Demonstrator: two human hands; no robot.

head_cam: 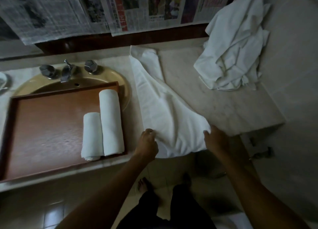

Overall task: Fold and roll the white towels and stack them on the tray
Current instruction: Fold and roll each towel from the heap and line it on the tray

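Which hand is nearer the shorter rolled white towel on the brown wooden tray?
Left. The left hand grips the spread towel's near edge, just right of the tray and the shorter rolled towel. The right hand grips that edge farther right.

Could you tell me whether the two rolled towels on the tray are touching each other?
Touching. The head view shows the shorter rolled towel lying against the longer rolled towel along its side, no tray surface visible between them.
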